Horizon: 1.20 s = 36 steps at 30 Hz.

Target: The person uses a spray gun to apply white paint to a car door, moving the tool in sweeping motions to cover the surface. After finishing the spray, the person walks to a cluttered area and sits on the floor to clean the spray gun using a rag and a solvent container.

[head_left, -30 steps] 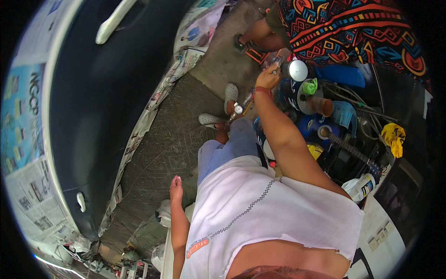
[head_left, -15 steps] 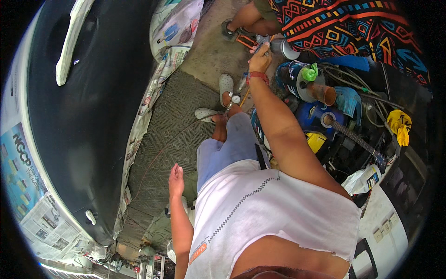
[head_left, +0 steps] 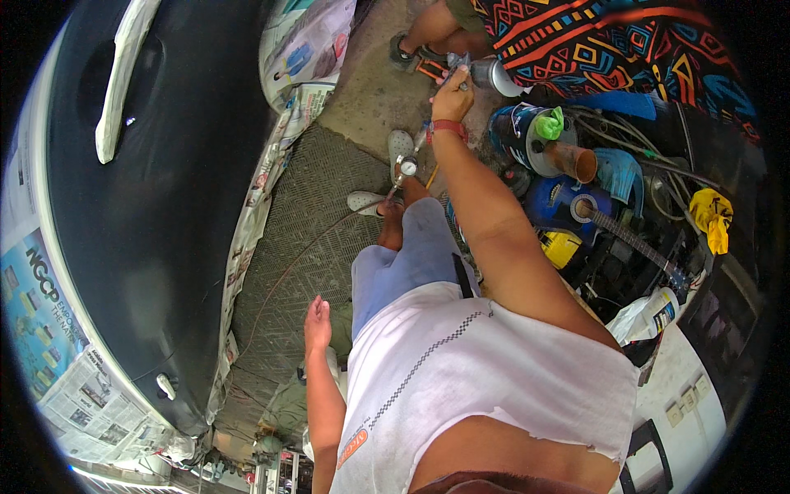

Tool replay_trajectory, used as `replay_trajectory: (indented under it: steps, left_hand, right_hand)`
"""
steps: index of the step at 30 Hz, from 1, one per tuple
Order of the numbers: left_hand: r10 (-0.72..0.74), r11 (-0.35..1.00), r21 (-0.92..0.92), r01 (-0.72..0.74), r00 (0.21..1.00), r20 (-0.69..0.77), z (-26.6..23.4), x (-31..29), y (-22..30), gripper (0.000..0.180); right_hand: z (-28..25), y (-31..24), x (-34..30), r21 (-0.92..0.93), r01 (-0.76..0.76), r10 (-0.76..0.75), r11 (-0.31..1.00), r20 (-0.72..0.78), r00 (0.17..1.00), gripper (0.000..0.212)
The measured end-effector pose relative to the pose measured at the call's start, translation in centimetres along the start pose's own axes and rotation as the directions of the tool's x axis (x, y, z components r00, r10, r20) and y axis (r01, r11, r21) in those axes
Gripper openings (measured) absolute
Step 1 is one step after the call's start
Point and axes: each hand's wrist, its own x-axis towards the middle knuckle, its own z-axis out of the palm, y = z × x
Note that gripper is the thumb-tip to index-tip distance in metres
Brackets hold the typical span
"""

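Note:
My right hand [head_left: 453, 97], with a red band at its wrist, is closed around the handle of a paint spray gun whose silver cup [head_left: 496, 76] points right. The gun's body is partly hidden by my fingers. Below that hand a round pressure gauge [head_left: 408, 168] hangs on the air line, and a thin hose [head_left: 304, 239] runs from it down across the floor. My left hand [head_left: 318, 324] is held beside my shorts, fingers stretched out, holding nothing. Left of it stands a dark car panel [head_left: 189, 206] with a paper-wrapped door handle [head_left: 123, 78].
Newspaper [head_left: 255, 189] masks the panel's edges. Another person's leg [head_left: 436, 33] shows at the top, by a patterned cloth [head_left: 609, 41]. At right are a paint can [head_left: 514, 132], a rusty tin [head_left: 576, 163], hoses [head_left: 625, 140], a blue guitar [head_left: 547, 202] and a yellow bag [head_left: 711, 216].
My right hand has shifted slightly left with the spray gun, and the gauge has swung left with it. My left hand has moved slightly right and stays empty.

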Motion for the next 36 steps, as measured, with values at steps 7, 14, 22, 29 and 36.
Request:
replay_trajectory:
  steps: [7, 14, 22, 29, 36]
  left_hand:
    - [-0.040, 0.999, -0.017, 0.040, 0.999, 0.003, 0.4, -0.2, -0.9, 0.060]
    - [0.001, 1.000, -0.014, -0.001, 1.000, -0.004, 0.2, -0.4, 0.5, 0.059]
    - [-0.006, 0.993, -0.116, 0.000, 0.998, -0.055, 1.0, -0.2, 0.0, 0.057]
    - [-0.076, 0.985, -0.159, 0.059, 0.992, -0.101, 1.6, -1.6, 2.9, 0.061]
    - [0.029, 0.966, -0.238, -0.098, 0.961, -0.275, 4.8, 1.0, 1.4, 0.063]
  right_hand:
    - [-0.6, 0.2, 0.6, 0.055, -0.132, 0.134, 0.990, -0.043, 0.990, 0.068]
    - [-1.5, 2.9, 2.1, -0.127, -0.074, 0.044, 0.989, -0.223, 0.974, 0.064]
    - [-0.8, -3.4, -3.1, 0.043, -0.229, 0.212, 0.972, 0.244, 0.946, 0.065]
    - [-2.4, -12.3, -12.3, -0.059, -0.011, 0.054, 0.998, 0.814, 0.579, 0.057]
    - [-2.8, -23.1, -18.8, 0.262, -0.041, -0.251, 0.964, 0.951, 0.179, 0.041]
